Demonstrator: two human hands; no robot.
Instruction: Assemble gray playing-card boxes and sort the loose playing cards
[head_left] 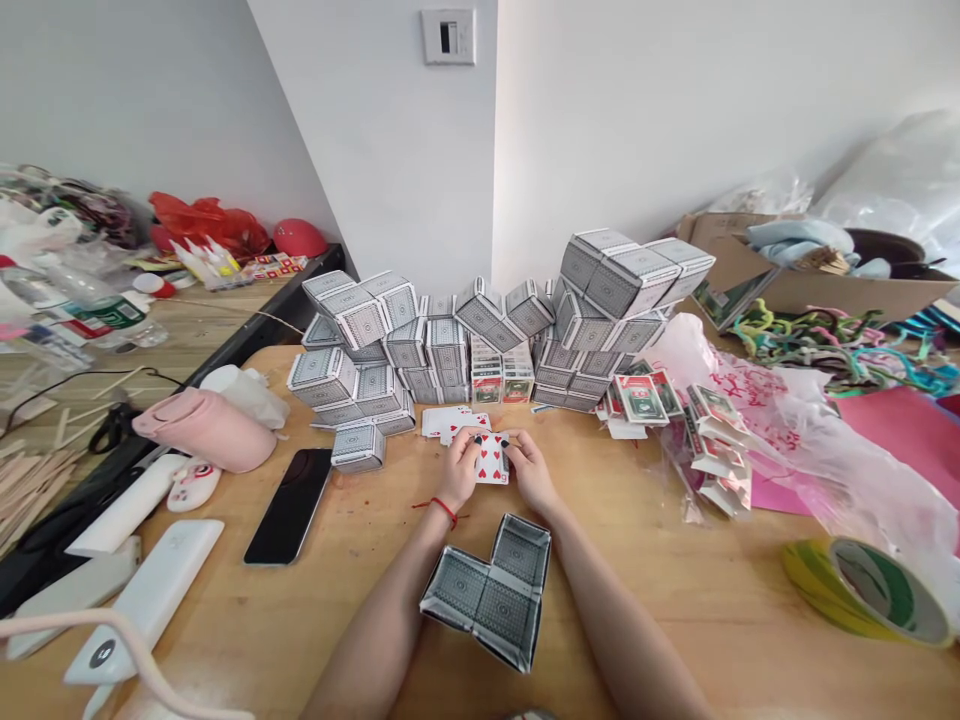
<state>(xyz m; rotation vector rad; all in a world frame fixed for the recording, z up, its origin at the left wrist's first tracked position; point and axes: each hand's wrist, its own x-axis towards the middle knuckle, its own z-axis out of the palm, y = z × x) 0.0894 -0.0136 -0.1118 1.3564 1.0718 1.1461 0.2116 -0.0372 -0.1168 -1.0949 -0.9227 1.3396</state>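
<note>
Between my two hands is a playing card (492,460) with red hearts, face up just above the table. My left hand (461,465) pinches its left edge, and my right hand (529,467) grips the right edge. Whether more cards lie under it I cannot tell. Just beyond my fingers, loose playing cards (444,420) lie face up on the wood. An L-shaped block made of grey patterned cards (487,585) rests between my forearms. Further back stand stacked grey card blocks (442,350), with card boxes (501,385) in the middle.
Left of my hands lie a black phone (289,508), a white power bank (150,600) and a pink case (206,428). On the right are more card boxes (641,398), opened boxes (720,450), a plastic bag (795,400) and a tape roll (814,590). The wall (405,150) rises behind.
</note>
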